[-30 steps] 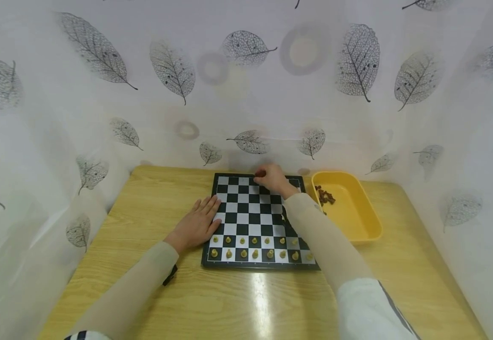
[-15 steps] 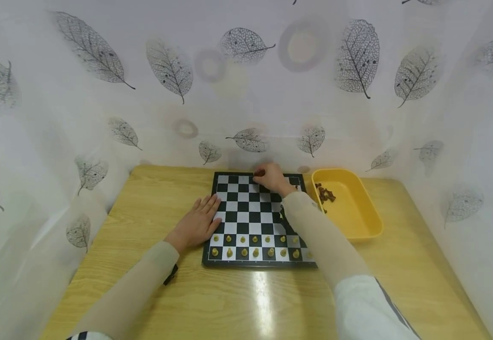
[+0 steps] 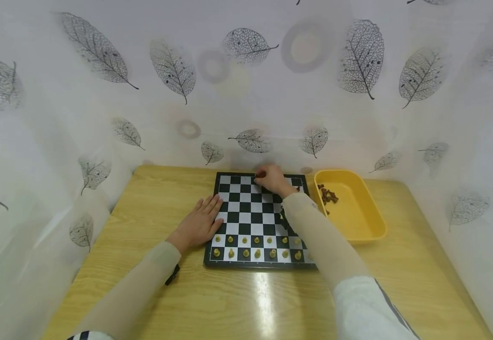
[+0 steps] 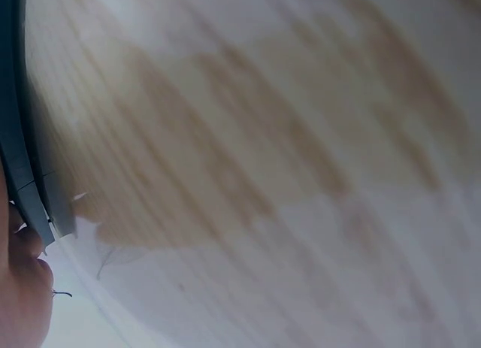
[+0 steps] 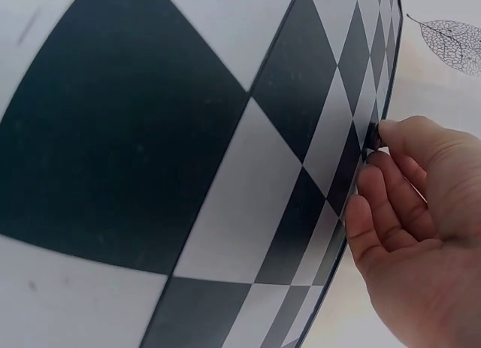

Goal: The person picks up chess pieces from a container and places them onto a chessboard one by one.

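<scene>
The person's R hand (image 3: 270,178) pinches a small dark chess pc (image 5: 373,136) btwn thumb & fingertip at the far edge of the sq. blk-&-wht chessboard (image 3: 245,218). L hand (image 3: 199,223), fingers straight & gripping nothing, rests on its L edge. Two rows of small yellow chess pcs (image 3: 257,254) stand along the near side; small brown pcs (image 3: 329,196) lie in a rounded yellow tray (image 3: 358,215) just R of it.

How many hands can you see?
2: the left hand at the left edge of the board, the right hand pinching a small piece near the far edge.
</scene>
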Motion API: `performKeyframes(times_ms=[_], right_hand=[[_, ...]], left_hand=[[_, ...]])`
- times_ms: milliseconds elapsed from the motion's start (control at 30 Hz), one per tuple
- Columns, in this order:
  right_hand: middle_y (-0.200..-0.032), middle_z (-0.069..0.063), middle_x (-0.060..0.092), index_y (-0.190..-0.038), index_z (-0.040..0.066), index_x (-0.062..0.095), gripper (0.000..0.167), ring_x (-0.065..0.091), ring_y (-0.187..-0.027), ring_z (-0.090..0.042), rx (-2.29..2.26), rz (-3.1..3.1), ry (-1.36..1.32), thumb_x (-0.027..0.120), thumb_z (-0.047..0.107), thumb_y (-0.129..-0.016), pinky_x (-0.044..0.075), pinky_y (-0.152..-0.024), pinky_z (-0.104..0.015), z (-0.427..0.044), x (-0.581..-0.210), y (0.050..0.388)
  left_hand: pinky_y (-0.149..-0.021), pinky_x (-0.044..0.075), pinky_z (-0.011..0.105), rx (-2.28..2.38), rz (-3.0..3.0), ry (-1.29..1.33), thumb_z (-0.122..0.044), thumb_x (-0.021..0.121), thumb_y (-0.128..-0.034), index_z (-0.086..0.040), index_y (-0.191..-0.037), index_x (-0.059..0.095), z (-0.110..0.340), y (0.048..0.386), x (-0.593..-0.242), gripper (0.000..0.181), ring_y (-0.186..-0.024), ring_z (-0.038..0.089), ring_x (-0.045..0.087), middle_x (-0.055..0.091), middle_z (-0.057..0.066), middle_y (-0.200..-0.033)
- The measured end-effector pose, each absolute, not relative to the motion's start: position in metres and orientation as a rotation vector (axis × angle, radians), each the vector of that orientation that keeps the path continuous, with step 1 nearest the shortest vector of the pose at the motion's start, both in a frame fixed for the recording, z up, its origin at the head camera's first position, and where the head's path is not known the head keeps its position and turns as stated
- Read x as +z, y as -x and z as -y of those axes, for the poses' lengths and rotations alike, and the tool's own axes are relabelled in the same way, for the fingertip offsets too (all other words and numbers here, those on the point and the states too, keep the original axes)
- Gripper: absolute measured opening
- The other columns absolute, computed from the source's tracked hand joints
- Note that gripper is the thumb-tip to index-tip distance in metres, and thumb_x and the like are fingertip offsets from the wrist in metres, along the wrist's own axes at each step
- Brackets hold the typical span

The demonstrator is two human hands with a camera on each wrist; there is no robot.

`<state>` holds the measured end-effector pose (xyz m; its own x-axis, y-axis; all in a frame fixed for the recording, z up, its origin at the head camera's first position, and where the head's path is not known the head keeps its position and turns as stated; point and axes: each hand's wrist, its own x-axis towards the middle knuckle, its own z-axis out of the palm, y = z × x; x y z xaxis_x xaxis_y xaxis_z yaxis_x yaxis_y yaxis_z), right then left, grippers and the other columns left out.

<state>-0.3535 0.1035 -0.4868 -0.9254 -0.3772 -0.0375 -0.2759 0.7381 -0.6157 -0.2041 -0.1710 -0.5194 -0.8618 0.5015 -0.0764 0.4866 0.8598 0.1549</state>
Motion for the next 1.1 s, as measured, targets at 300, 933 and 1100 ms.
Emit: performKeyframes(times_ms=[300, 933, 1100], right_hand=[[-0.124, -0.020, 0.074, -0.124, -0.003, 0.073, 0.030, 0.070, -0.114, -0.033, -0.911, -2.793, 0.524, 0.071, 0.015, -0.100, 0.059, -0.099, -0.044, -0.1020, -0.4868, 0.3532], [-0.124, -0.019, 0.073, -0.124, -0.001, 0.073, 0.030, 0.069, -0.113, -0.033, -0.939, -2.776, 0.479, 0.070, 0.017, -0.100, 0.059, -0.097, -0.044, -0.1025, -0.4892, 0.3515], [-0.125, -0.020, 0.073, -0.130, 0.000, 0.071, 0.035, 0.070, -0.114, -0.033, -0.982, -2.723, 0.451, 0.072, 0.016, -0.099, 0.060, -0.095, -0.044, -0.1063, -0.4836, 0.3521]], left_hand=[[-0.134, 0.015, 0.055, 0.181, -2.925, -0.773, -0.044, 0.032, -0.1140, 0.000, -0.166, 0.023, 0.1724, 0.2058, -0.5227, 0.069, -0.164, 0.038, 0.017, 0.016, 0.018, -0.176], [-0.134, 0.015, 0.056, 0.190, -2.918, -0.776, -0.042, 0.034, -0.1141, 0.002, -0.166, 0.023, 0.1722, 0.2039, -0.5218, 0.069, -0.164, 0.039, 0.016, 0.016, 0.019, -0.176], [-0.134, 0.015, 0.056, 0.182, -2.917, -0.767, -0.043, 0.032, -0.1143, 0.001, -0.166, 0.022, 0.1729, 0.2051, -0.5226, 0.069, -0.164, 0.038, 0.015, 0.015, 0.018, -0.176]])
